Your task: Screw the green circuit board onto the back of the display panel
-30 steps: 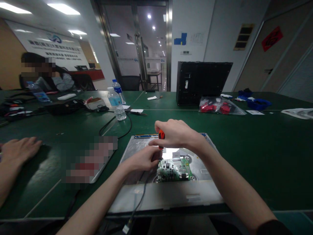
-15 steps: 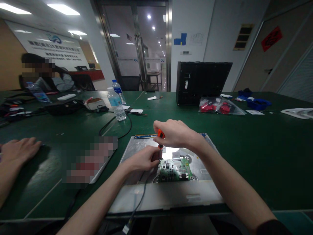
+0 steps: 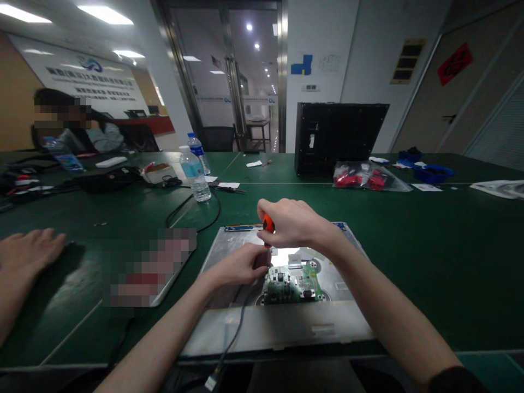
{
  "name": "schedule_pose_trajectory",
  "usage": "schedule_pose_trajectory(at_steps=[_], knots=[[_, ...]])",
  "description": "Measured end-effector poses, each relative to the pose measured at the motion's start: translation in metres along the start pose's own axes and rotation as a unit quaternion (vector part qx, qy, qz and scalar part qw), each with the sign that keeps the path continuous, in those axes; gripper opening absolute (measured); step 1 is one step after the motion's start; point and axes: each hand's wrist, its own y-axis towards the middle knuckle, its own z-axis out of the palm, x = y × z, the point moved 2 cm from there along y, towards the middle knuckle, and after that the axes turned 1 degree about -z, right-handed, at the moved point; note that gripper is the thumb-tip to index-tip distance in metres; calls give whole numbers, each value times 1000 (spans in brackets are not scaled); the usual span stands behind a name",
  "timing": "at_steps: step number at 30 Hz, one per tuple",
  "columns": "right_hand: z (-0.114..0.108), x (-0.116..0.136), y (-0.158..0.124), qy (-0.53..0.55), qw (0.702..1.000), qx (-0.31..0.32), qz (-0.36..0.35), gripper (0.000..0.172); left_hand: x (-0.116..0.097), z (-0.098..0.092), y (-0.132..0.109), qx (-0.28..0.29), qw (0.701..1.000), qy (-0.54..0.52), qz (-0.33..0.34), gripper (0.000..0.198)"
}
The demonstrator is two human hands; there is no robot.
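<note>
A grey metal panel (image 3: 286, 325) lies flat on the green table in front of me, with a small green circuit board (image 3: 291, 284) screwed near its middle. My right hand (image 3: 292, 222) is closed around the orange handle of a screwdriver (image 3: 268, 224), held upright over the board's left edge. My left hand (image 3: 241, 265) is pinched around the screwdriver's lower shaft, just left of the board; the tip is hidden by my fingers. A grey cable (image 3: 233, 338) runs from the board over the panel's near edge.
Another person's hand (image 3: 27, 251) rests flat at the far left. Two water bottles (image 3: 195, 174) and black cables (image 3: 192, 210) stand beyond the panel. A black monitor back (image 3: 339, 136), a bag of red parts (image 3: 368, 177) and blue items (image 3: 432, 173) lie at the rear right.
My right hand has turned slightly on the screwdriver handle. The other person's hand at the left has slid a little toward the left edge.
</note>
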Motion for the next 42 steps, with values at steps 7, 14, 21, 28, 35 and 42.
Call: schedule_pose_trajectory(at_steps=[7, 14, 21, 28, 35, 42], knots=[[1, -1, 2, -18, 1000, -4, 17, 25, 2, 0, 1, 7, 1000, 0, 2, 6], [0, -2, 1, -17, 1000, -8, -7, 27, 1, -1, 0, 9, 1000, -6, 9, 5], [-1, -2, 0, -10, 1000, 12, 1, 21, 0, -1, 0, 12, 1000, -9, 12, 3], [1, -2, 3, -12, 1000, -5, 10, 27, 2, -2, 1, 9, 1000, -9, 9, 6], [0, -1, 1, -17, 1000, -6, 8, 23, 2, -3, 1, 10, 1000, -12, 15, 8], [-1, 0, 2, -20, 1000, -4, 11, 22, 3, -3, 1, 7, 1000, -16, 18, 8]])
